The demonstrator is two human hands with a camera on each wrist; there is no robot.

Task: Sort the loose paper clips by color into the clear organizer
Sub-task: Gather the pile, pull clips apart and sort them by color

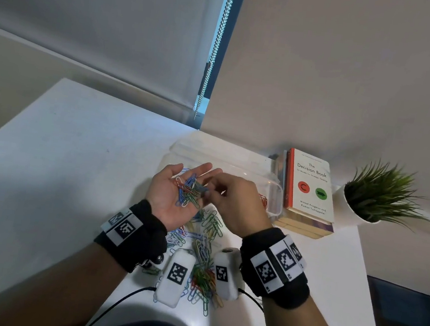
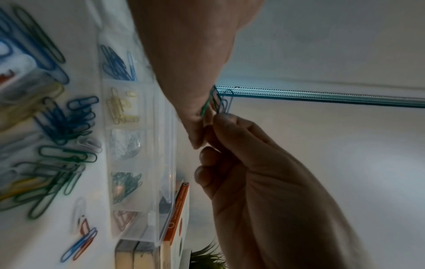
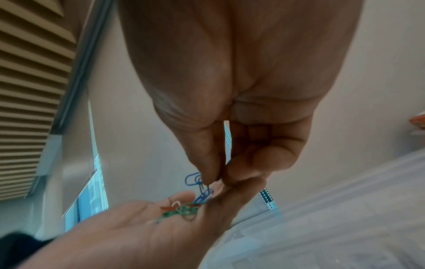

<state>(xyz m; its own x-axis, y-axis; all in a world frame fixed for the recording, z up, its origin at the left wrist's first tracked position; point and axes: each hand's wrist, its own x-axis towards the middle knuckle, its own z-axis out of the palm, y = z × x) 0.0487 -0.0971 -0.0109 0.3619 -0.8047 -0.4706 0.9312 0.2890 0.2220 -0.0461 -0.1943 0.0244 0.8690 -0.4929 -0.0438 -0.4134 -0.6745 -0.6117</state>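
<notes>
My left hand [image 1: 192,169] is held palm up above the table, fingers relaxed, with a small heap of mixed paper clips [image 1: 188,189] lying on the palm. My right hand [image 1: 210,189] reaches into that heap, and its thumb and forefinger [image 3: 207,169] pinch a blue paper clip [image 3: 192,179]. Just behind both hands stands the clear organizer [image 1: 276,187]. In the left wrist view the organizer's compartments [image 2: 165,163] hold blue, yellow, silver, green and red clips apart. Loose clips [image 1: 206,243] lie scattered on the white table under my wrists.
A stack of books [image 1: 310,191] sits right of the organizer, with a potted plant [image 1: 379,195] beyond it. A blind chain [image 1: 214,53] hangs at the wall corner behind. The table edge [image 1: 367,265] runs down the right side.
</notes>
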